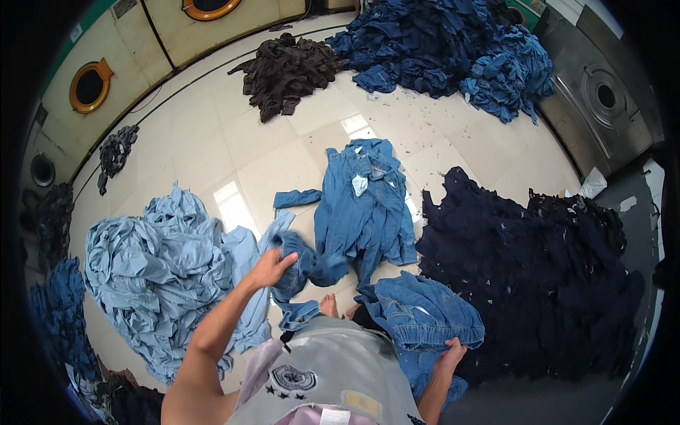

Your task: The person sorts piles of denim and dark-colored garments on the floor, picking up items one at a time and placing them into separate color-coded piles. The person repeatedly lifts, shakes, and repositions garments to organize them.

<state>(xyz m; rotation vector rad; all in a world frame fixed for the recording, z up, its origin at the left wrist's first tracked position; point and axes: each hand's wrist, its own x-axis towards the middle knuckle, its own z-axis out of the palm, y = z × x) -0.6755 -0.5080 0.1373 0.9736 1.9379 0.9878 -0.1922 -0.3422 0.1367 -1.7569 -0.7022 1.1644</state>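
Out to the right, my right hand (448,356) is closed on the gathered waistband of a blue denim garment (425,301), which hangs in front of me with its stitching showing. My left hand (273,269) is closed on a bunched, slightly blurred length of blue denim (304,263). Whether both lengths belong to one garment I cannot tell. Just ahead on the floor lie denim shirts (365,209), spread flat, one sleeve reaching left. A heap of light blue garments (166,262) sits beside my left arm.
Dark navy garments (524,283) cover the floor at right. Farther off are a dark brown heap (287,71) and a big blue denim heap (425,42). Cream machines with orange-rimmed doors (91,86) line the far left; a steel machine (602,99) stands far right.
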